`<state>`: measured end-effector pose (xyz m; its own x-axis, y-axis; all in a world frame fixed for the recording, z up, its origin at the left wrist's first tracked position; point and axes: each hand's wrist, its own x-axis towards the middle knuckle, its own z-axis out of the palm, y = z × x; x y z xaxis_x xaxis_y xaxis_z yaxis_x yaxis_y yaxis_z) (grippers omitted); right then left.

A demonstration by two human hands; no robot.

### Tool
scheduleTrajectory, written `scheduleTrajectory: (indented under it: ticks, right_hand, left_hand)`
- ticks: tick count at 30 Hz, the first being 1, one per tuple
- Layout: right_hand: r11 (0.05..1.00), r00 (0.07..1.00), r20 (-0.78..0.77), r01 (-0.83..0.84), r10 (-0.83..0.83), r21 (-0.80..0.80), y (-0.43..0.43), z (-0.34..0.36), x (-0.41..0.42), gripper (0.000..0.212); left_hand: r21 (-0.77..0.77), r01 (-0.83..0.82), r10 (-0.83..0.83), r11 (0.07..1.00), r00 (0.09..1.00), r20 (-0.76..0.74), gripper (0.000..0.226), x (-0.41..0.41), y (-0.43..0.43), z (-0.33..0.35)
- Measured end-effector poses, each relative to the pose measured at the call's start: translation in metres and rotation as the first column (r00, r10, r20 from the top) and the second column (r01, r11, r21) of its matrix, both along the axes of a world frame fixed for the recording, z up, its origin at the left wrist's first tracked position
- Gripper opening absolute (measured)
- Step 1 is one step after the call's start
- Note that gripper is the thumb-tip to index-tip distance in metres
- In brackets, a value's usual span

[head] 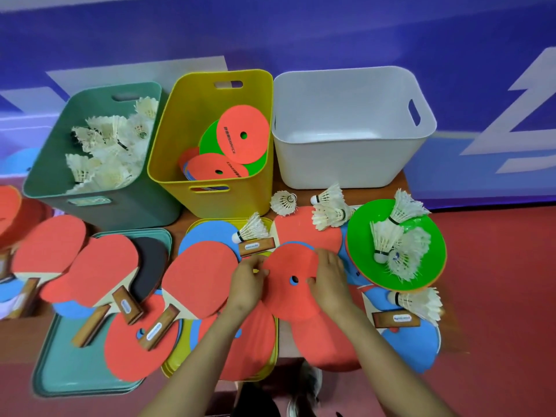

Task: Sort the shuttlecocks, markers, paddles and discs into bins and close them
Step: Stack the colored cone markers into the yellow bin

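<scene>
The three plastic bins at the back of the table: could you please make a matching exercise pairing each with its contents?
Column one:
1. green plastic bin
2. yellow plastic bin
3. white plastic bin

Column two:
A. flat orange and green discs
B. no items in view inside
C. white feather shuttlecocks

Pairs: 1-C, 2-A, 3-B.

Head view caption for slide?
Sorting: left hand and right hand hold a red disc; yellow bin beyond holds discs.
</scene>
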<state>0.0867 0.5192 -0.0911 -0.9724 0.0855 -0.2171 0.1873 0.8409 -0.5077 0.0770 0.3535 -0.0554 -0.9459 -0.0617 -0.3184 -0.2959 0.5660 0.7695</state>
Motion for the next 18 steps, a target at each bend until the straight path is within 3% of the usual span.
scheduleTrajectory:
  ticks: [3,8,11,14,18]
  right_hand:
    - [0.985,0.997,-0.033,0.066,-0.072,-0.162,0.001,0.006,-0.001,0.066]
    - [0.948,0.981,-0.134,0.097,-0.143,-0.304,0.015,0.024,-0.014,0.028]
    - [0.928,0.995,-0.084,0.018,-0.053,-0.372,0.019,0.045,-0.024,0.02]
    - [0.834,0.998,-0.019,0.035,-0.054,-0.551,0.015,0.068,-0.031,0.013]
    - [0.797,0.997,-0.043,0.025,-0.064,-0.603,0.011,0.091,-0.044,0.023]
  left_hand:
    - [0.123,0.008,-0.002,0.992,0.999,-0.047,0.02,0.006,-0.004,0.004]
    - [0.223,-0.101,0.125,0.97,0.987,-0.098,0.023,0.013,-0.016,-0.002]
    - [0.221,-0.23,0.258,0.948,0.96,-0.107,0.022,0.009,-0.025,0.004]
    - [0.22,-0.306,0.334,0.926,0.937,-0.104,0.026,0.003,-0.034,0.012]
    - [0.234,-0.347,0.389,0.908,0.906,-0.166,0.02,-0.004,-0.039,0.026]
